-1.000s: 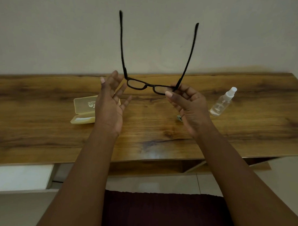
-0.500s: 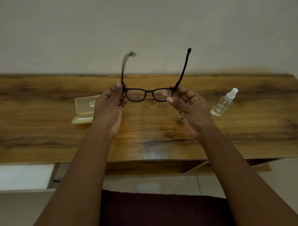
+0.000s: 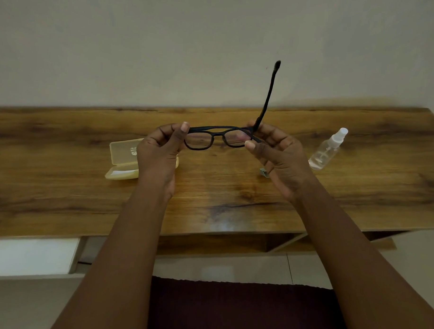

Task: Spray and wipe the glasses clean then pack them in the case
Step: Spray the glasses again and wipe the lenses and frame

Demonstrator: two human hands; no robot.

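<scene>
**Black Glasses Held Above the Desk, One Temple Folded**

Above the wooden desk, between both hands: black-framed glasses, raised clear of the surface, lenses facing down toward the wood. Matte dark frame, rounded-rectangular rims, clear lenses with the grain showing through. One temple folded flat along the top of the frame; the other standing nearly upright, thin and straight, ending in a rounded tip against the pale wall.

Left hand with its grip closed on the left end of the frame, thumb on top, fingers curled beneath. Right hand with its grip pinched on the right end at the hinge, thumb and fingertips closed round the base of the upright temple.

Behind the left hand, on the desk: open glasses case, pale yellow translucent plastic, hard-shelled, rounded corners, lid tipped back with a small dark printed mark inside. To the right, well apart from the case: small clear spray bottle, lying tilted, white nozzle, smooth cylindrical body. Just under the right hand, partly hidden: a small pale object on the wood, too covered to name. Desk surface glossy, warm brown with dark streaks.
</scene>
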